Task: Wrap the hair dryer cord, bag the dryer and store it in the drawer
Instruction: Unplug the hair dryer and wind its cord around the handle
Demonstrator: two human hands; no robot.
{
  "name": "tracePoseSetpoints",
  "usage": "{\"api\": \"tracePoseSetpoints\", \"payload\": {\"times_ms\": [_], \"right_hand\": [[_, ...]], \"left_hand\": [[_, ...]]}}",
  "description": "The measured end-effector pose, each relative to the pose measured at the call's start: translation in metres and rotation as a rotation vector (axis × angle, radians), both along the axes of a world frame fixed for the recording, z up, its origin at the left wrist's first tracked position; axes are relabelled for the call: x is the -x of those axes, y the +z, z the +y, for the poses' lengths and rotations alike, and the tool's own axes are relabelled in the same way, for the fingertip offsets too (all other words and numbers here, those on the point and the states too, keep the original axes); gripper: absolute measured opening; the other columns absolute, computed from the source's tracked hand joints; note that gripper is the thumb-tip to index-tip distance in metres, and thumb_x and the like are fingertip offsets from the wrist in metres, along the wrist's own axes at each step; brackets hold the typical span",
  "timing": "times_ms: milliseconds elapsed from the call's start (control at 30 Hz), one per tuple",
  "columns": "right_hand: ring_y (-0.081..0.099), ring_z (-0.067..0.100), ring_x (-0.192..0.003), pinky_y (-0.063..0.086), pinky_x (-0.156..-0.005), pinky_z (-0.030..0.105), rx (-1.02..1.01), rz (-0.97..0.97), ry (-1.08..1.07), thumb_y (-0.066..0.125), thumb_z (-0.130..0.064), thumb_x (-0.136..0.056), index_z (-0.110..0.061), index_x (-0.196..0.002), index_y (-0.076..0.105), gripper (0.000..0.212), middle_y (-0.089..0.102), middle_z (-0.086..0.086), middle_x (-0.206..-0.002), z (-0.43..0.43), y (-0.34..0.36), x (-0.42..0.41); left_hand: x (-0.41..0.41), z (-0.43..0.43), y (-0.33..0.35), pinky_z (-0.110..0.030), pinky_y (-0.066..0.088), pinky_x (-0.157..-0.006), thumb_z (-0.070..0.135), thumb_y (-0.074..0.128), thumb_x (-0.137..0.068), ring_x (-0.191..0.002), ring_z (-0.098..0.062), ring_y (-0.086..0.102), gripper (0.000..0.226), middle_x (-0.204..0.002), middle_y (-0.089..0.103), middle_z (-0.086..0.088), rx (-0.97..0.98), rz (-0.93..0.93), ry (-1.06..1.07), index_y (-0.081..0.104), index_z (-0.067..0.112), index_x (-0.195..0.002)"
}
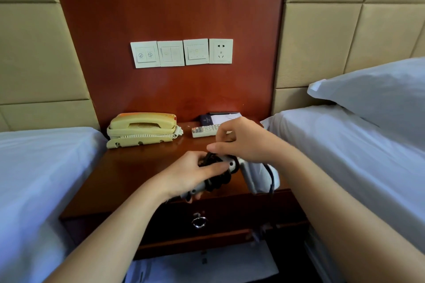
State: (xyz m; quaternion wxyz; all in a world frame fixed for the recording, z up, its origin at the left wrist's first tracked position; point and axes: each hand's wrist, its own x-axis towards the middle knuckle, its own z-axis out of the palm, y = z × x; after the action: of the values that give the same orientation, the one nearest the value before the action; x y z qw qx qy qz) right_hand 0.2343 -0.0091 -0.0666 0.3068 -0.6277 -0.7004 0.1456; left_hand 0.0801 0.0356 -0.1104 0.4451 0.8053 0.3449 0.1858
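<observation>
A silver-grey hair dryer hangs over the front edge of the wooden nightstand. Its black cord is coiled around the handle. My left hand grips the handle and the coils from the left. My right hand sits just above and pinches a loop of the cord at the top of the handle. The dryer's body points right and down, with a strand of cord running across it. The drawer below, with a metal ring pull, is closed. I see no bag that I can identify.
A cream telephone stands at the back left of the nightstand. A white remote and a dark booklet with papers lie at the back right. Beds with white sheets flank both sides. Switches and a socket are on the wall panel.
</observation>
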Motion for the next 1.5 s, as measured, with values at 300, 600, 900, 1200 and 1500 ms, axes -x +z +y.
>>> {"api": "tracePoseSetpoints", "payload": {"times_ms": [300, 600, 900, 1200, 1500], "right_hand": [[0.029, 0.008, -0.040, 0.025, -0.040, 0.019, 0.200, 0.127, 0.091, 0.056, -0.023, -0.092, -0.009, -0.074, 0.063, 0.024, 0.038, -0.002, -0.050, -0.011, 0.009, -0.038], [0.025, 0.006, -0.037, 0.025, -0.040, 0.017, 0.337, 0.377, 0.141, 0.053, -0.021, -0.094, -0.012, -0.058, 0.049, 0.037, 0.032, -0.010, -0.041, -0.008, 0.001, -0.049], [0.053, 0.010, -0.044, 0.051, -0.053, 0.023, 0.389, 0.626, 0.253, 0.047, -0.022, -0.095, -0.011, -0.059, 0.051, 0.037, 0.051, 0.002, -0.053, -0.009, -0.004, -0.051], [0.024, 0.002, -0.034, 0.018, -0.035, 0.012, 0.147, 0.399, -0.030, 0.052, -0.023, -0.094, -0.012, -0.058, 0.053, 0.038, 0.034, -0.013, -0.038, 0.000, -0.008, -0.058], [0.034, 0.012, -0.053, 0.025, -0.050, 0.024, 0.117, 0.375, -0.177, 0.070, -0.025, -0.064, -0.019, -0.042, 0.061, 0.024, 0.043, -0.003, -0.049, 0.011, -0.032, -0.078]], "left_hand": [[0.006, 0.005, -0.005, -0.023, 0.040, -0.034, 0.049, 0.035, -0.096, -0.036, -0.014, 0.049, 0.046, -0.053, 0.060, -0.006, 0.039, 0.053, 0.050, 0.056, 0.010, -0.082], [0.006, 0.007, -0.007, -0.023, 0.041, -0.036, 0.048, 0.032, -0.097, -0.035, -0.015, 0.050, 0.049, -0.041, 0.053, -0.001, -0.002, 0.164, 0.040, 0.048, 0.008, -0.075], [0.018, 0.019, -0.007, -0.022, 0.039, -0.035, 0.043, 0.031, -0.099, -0.033, -0.020, 0.051, 0.054, -0.042, 0.049, -0.013, -0.042, 0.171, 0.086, 0.046, 0.003, -0.067], [0.022, 0.017, -0.005, -0.021, 0.035, -0.033, 0.041, 0.035, -0.099, -0.030, -0.018, 0.050, 0.054, -0.036, 0.051, -0.005, -0.038, 0.104, 0.084, 0.047, 0.006, -0.060], [0.016, 0.015, -0.001, -0.022, 0.037, -0.035, 0.029, 0.031, -0.102, -0.030, -0.019, 0.048, 0.048, -0.043, 0.056, -0.012, 0.045, -0.130, 0.016, 0.051, 0.003, -0.067]]}}
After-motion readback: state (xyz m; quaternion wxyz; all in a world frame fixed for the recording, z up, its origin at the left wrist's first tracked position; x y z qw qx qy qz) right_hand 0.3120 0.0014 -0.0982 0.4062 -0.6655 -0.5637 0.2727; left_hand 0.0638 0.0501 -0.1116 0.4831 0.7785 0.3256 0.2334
